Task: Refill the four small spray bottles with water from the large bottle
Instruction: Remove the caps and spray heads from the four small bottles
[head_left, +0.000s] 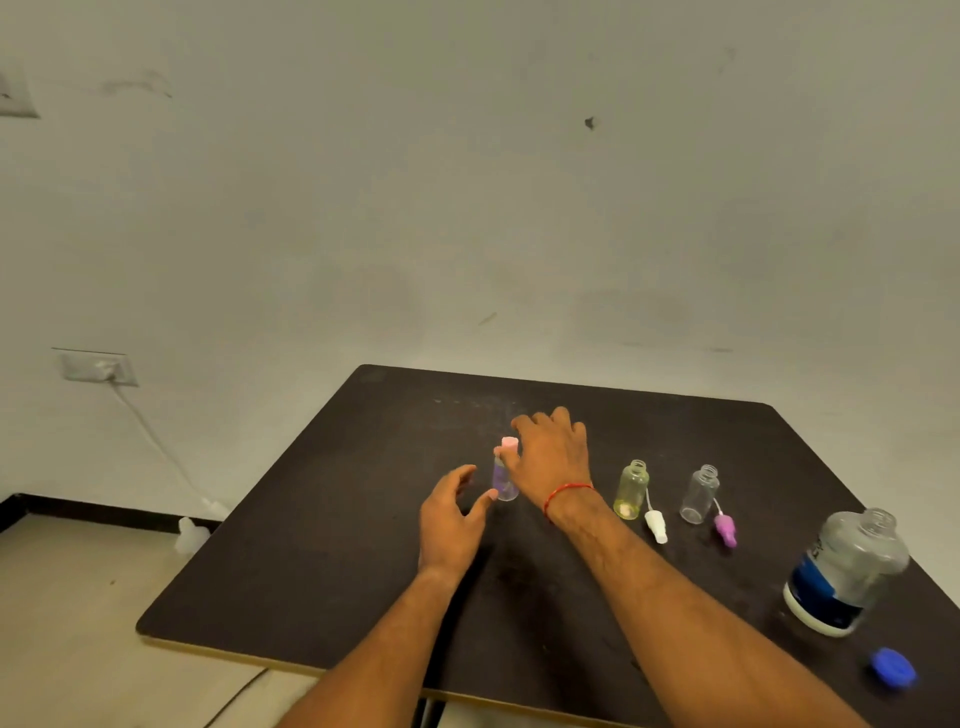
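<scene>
I am pinching the pink spray cap (509, 443) of the purple bottle (505, 480) mid-desk (332, 525) with my right hand (551, 462), my left hand (451, 514) hovering open beside it, better gripping its body against tipping.

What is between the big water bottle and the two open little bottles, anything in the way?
Nothing tall. Between the large bottle and the clear small bottle only the purple spray head lies flat on the table. The white spray head lies beside the yellow bottle. Both hands are further left.
</scene>
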